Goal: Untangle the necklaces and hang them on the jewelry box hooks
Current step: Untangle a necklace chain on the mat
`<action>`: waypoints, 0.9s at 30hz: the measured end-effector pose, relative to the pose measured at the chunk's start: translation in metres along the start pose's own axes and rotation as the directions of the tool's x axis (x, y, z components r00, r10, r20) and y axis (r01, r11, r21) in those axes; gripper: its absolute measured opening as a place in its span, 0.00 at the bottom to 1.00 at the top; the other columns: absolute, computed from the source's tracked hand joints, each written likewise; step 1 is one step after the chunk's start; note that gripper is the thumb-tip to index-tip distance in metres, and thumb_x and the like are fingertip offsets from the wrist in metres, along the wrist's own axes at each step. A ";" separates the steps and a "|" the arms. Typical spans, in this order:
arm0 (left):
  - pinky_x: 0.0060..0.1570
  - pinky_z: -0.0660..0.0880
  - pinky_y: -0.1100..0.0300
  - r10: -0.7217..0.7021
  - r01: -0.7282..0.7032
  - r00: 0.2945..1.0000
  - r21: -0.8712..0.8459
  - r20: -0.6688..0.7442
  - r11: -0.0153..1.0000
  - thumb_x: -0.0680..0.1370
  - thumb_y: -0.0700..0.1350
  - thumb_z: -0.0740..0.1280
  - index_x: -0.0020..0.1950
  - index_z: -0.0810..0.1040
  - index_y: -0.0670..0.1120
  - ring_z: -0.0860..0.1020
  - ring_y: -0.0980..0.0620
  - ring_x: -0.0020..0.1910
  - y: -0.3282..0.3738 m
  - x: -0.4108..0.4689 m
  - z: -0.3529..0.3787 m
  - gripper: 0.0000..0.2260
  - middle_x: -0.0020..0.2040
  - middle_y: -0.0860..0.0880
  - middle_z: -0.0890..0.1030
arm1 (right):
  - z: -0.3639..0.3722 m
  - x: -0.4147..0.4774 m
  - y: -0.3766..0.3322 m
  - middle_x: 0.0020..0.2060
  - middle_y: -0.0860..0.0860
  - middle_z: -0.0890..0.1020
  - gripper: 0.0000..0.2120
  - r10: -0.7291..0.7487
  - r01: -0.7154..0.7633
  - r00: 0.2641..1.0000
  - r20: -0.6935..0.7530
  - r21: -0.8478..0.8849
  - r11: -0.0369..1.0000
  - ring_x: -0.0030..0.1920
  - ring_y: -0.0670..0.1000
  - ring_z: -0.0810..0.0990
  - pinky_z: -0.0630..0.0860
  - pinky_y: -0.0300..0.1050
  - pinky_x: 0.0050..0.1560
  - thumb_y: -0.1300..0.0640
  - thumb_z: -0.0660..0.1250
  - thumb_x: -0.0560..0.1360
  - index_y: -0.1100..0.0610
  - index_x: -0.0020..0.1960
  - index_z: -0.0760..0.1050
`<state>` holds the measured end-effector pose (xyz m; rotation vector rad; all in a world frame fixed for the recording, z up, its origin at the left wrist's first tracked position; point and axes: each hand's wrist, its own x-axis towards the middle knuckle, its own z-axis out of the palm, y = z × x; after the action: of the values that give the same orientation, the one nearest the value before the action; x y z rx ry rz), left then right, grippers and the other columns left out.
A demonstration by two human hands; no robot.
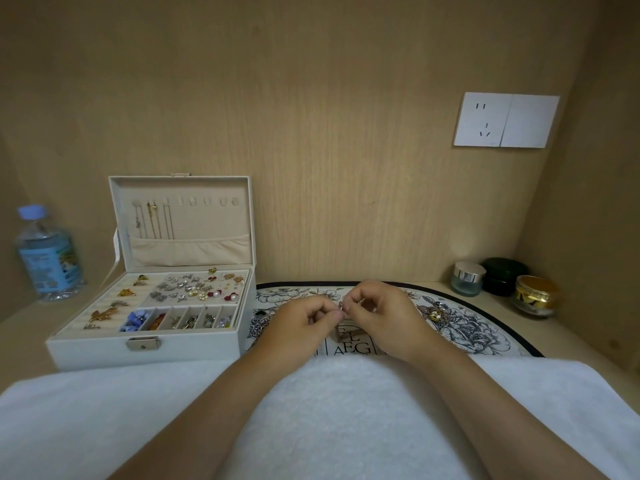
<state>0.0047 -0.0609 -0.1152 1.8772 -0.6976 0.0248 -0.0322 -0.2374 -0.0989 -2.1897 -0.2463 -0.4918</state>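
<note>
My left hand (300, 318) and my right hand (384, 311) meet above the floral mat (485, 327), and both pinch a thin silver necklace (341, 307) at one small point between the fingertips. Most of its chain is hidden by my fingers. The white jewelry box (149, 351) stands open at the left. Three necklaces (152, 220) hang from the left hooks inside its lid, and the hooks (207, 201) further right are bare. Dark metal jewelry (258, 325) lies on the mat beside my left hand, and a gold piece (434, 315) lies right of my right hand.
A water bottle (48, 254) stands left of the box. Three cosmetic jars (502, 282) sit at the back right corner. A white towel (329, 410) covers the near edge under my forearms. A wall socket (505, 121) is on the wooden back panel.
</note>
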 end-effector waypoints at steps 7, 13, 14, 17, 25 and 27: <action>0.41 0.78 0.44 -0.042 0.043 0.999 -0.065 0.019 0.997 0.82 0.44 0.63 0.44 0.81 0.52 0.77 0.49 0.33 0.005 -0.003 -0.002 0.10 0.32 0.50 0.81 | -0.002 -0.002 -0.008 0.35 0.39 0.78 0.07 -0.067 0.067 0.998 -0.006 0.000 0.998 0.29 0.42 0.72 0.66 0.31 0.32 0.61 0.68 0.77 0.54 0.40 0.77; 0.37 0.78 0.52 -0.019 0.014 0.999 -0.118 -0.045 0.993 0.81 0.43 0.66 0.54 0.82 0.55 0.79 0.47 0.30 0.010 -0.003 -0.004 0.08 0.38 0.49 0.84 | -0.002 -0.003 -0.010 0.29 0.38 0.74 0.08 -0.006 0.000 0.999 0.046 0.128 0.992 0.28 0.44 0.67 0.65 0.37 0.30 0.60 0.65 0.79 0.53 0.42 0.75; 0.37 0.78 0.53 -0.011 0.005 0.998 -0.091 -0.064 0.996 0.80 0.43 0.67 0.51 0.83 0.54 0.80 0.49 0.30 0.010 -0.003 -0.004 0.07 0.39 0.51 0.84 | -0.002 -0.003 -0.011 0.28 0.39 0.73 0.08 -0.002 -0.005 0.999 0.053 0.138 0.990 0.29 0.45 0.67 0.65 0.38 0.30 0.60 0.65 0.80 0.53 0.42 0.75; 0.38 0.77 0.58 -0.054 0.046 0.994 -0.081 -0.099 0.996 0.79 0.44 0.69 0.46 0.83 0.54 0.80 0.54 0.31 0.011 -0.001 -0.003 0.06 0.35 0.52 0.83 | -0.003 -0.003 -0.013 0.27 0.41 0.71 0.07 0.005 -0.018 0.997 0.080 0.156 0.988 0.29 0.47 0.65 0.63 0.41 0.29 0.59 0.64 0.80 0.54 0.44 0.75; 0.42 0.74 0.59 0.027 0.118 0.968 0.551 -0.248 0.826 0.81 0.51 0.62 0.50 0.79 0.55 0.77 0.57 0.41 0.002 0.005 -0.016 0.06 0.50 0.58 0.77 | -0.006 -0.002 -0.021 0.29 0.49 0.75 0.10 0.120 -0.146 0.986 0.120 0.247 0.958 0.35 0.53 0.74 0.71 0.47 0.37 0.53 0.61 0.82 0.51 0.42 0.73; 0.44 0.75 0.59 -0.009 0.131 0.974 0.536 -0.224 0.834 0.80 0.49 0.64 0.49 0.81 0.55 0.77 0.58 0.42 -0.001 0.006 -0.017 0.06 0.49 0.58 0.79 | -0.007 -0.002 -0.021 0.30 0.49 0.77 0.10 0.130 -0.163 0.982 0.139 0.261 0.951 0.35 0.55 0.73 0.68 0.54 0.40 0.47 0.61 0.79 0.48 0.40 0.74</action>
<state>0.0158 -0.0486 -0.1069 2.4056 -0.4986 0.4163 -0.0429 -0.2297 -0.0811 -1.9524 -0.2004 -0.2276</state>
